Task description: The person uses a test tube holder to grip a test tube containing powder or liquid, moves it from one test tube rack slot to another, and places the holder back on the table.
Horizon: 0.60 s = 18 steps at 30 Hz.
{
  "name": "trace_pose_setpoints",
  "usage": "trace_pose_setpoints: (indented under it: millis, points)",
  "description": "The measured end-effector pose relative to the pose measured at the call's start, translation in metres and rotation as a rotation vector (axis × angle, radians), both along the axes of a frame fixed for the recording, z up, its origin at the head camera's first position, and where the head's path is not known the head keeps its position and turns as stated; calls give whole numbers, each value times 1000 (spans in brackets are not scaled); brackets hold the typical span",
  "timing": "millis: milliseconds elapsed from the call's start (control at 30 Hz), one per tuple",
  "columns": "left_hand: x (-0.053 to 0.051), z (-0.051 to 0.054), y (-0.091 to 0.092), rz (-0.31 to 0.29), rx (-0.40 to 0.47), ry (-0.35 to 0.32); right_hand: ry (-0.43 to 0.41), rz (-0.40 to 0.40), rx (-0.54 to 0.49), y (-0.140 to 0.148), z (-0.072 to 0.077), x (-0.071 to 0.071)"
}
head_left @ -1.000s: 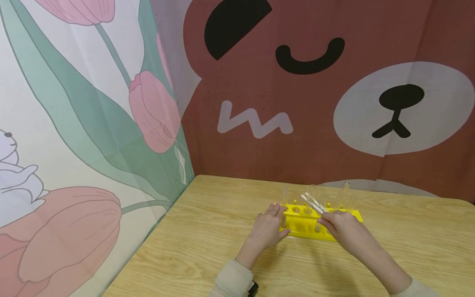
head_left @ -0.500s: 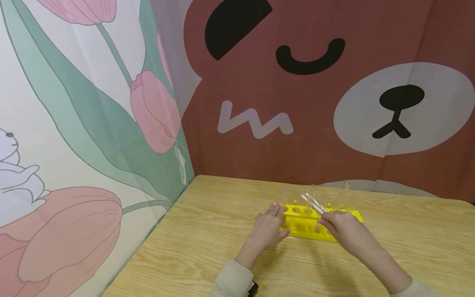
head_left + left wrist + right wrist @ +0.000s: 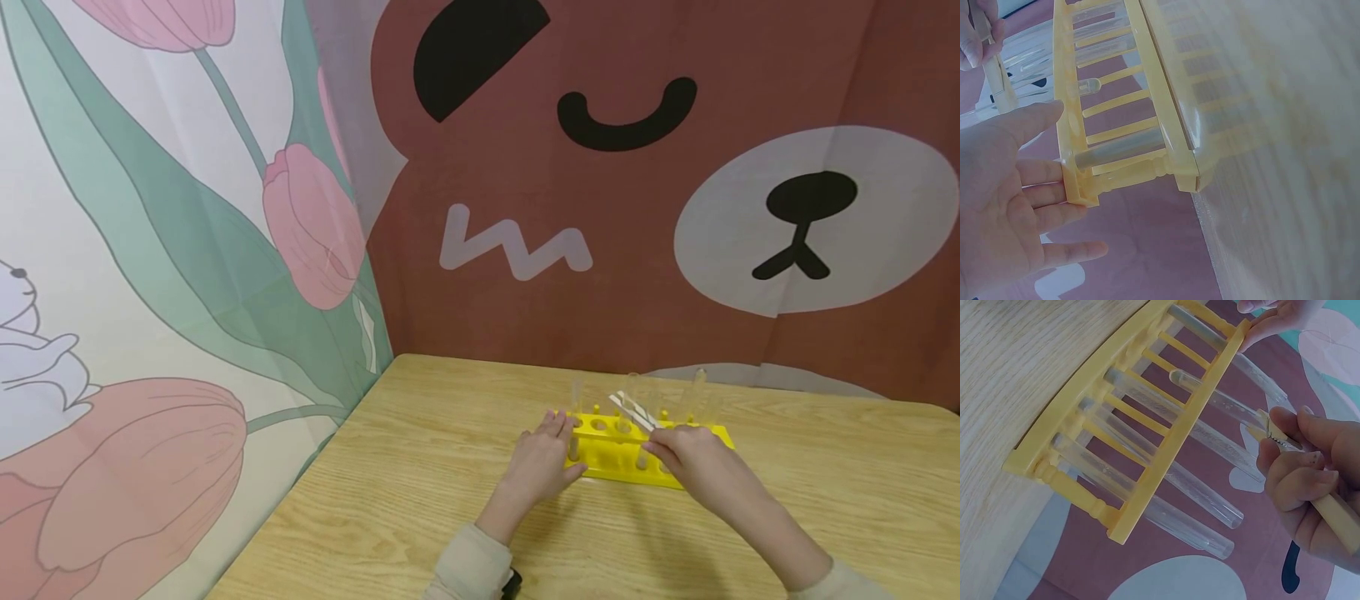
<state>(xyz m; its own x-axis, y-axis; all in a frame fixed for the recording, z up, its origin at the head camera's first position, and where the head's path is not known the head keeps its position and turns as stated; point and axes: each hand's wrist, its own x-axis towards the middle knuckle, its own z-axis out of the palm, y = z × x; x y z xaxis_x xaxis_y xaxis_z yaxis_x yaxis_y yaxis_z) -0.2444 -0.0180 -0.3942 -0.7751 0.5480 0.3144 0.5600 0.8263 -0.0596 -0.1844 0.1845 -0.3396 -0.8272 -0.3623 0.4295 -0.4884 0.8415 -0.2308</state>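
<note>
My left hand rests on the left end of a yellow test tube rack, its fingers extended in the left wrist view and touching the top plate's edge. My right hand grips a wooden test tube clamp over the rack. In the right wrist view the clamp's jaws are around a clear test tube. That tube passes through a hole in the top plate, and its rounded bottom hangs above the base. The palm side of the right hand is hidden in the head view.
Several other clear test tubes stand in the rack, one at its left end by my left hand. The rack stands on a wooden table. Printed curtains hang behind and at the left.
</note>
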Motion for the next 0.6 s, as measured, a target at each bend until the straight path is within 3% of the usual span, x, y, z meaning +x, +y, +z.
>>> trace_pose_setpoints:
  millis: [600]
  points:
    - [0,-1,0,-2,-3,18,-1,24,-4,2,-2,-3]
